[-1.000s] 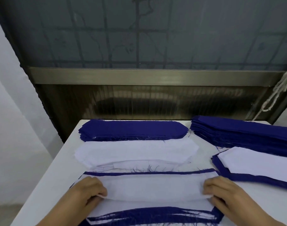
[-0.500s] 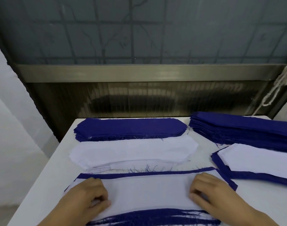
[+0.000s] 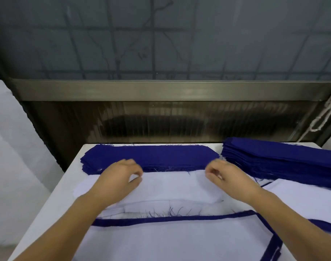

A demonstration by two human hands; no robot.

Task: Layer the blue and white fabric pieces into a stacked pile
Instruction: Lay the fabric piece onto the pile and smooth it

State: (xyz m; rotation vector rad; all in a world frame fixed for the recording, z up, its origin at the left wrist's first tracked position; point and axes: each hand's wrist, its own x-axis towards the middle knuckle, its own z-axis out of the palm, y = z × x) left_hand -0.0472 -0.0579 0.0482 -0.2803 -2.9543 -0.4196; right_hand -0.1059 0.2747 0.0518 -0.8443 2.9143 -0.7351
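A stack of blue fabric pieces (image 3: 160, 156) lies at the table's far side. Just in front of it sits a pile of white pieces (image 3: 170, 187). Nearest me is the layered pile (image 3: 170, 240), with a white piece on top and a blue edge (image 3: 170, 218) showing along its far side. My left hand (image 3: 121, 178) and my right hand (image 3: 224, 176) hover over the white pile, close to the blue stack's near edge. The fingers of both are loosely curled and hold nothing.
A taller stack of blue pieces (image 3: 283, 161) fills the far right of the white table (image 3: 66, 185). A white piece on blue ones (image 3: 302, 200) lies in front of it. A dark window wall stands behind the table, and a white cord (image 3: 326, 113) hangs at the right.
Both hands have left the white piece on the near layered pile and moved forward, over the white pile toward the far blue stack. The camera has tilted down and closer.
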